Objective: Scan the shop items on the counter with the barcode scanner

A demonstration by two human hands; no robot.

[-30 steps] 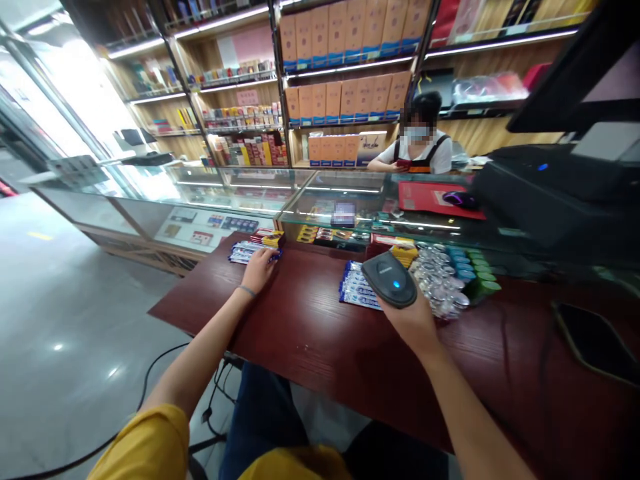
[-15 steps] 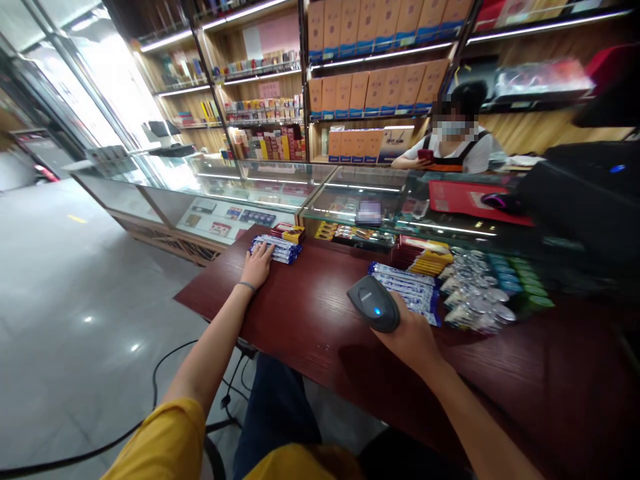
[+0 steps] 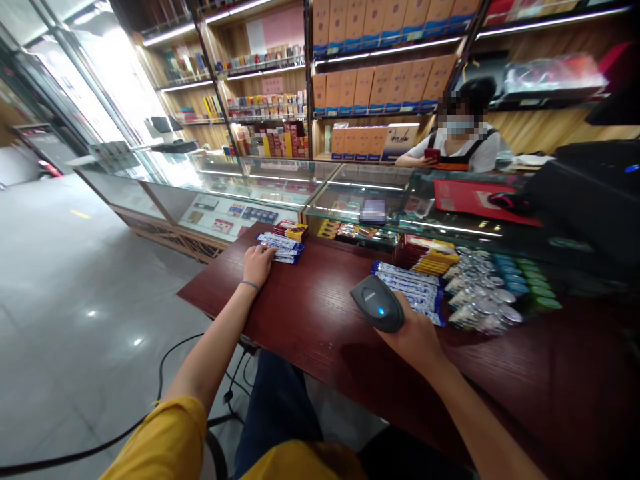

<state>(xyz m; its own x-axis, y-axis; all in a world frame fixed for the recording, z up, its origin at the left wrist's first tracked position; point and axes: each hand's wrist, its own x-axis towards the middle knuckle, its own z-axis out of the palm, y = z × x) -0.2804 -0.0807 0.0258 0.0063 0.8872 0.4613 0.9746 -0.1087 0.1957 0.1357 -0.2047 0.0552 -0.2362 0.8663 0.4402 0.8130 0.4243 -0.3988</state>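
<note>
My left hand (image 3: 257,263) reaches to the far left of the dark red wooden counter (image 3: 320,313). Its fingers curl onto a small stack of blue-and-white bars (image 3: 281,245), with red and yellow packs (image 3: 291,230) just behind. My right hand (image 3: 413,337) is closed around a dark grey handheld barcode scanner (image 3: 377,303) with a blue light on top. The scanner hovers over the counter just in front of a second pile of blue-and-white bars (image 3: 413,287).
Right of the bars lie red and yellow packs (image 3: 425,252), several silver foil sachets (image 3: 480,293) and green-blue tins (image 3: 525,280). A glass display case (image 3: 280,183) runs behind the counter. A person in an apron (image 3: 457,143) sits beyond it. Stocked shelves (image 3: 370,80) line the wall.
My left hand has stayed on the left stack, its fingers now curled onto the bars. The right hand brought the scanner leftward and lower, off the silver sachets to the blue-and-white pile.
</note>
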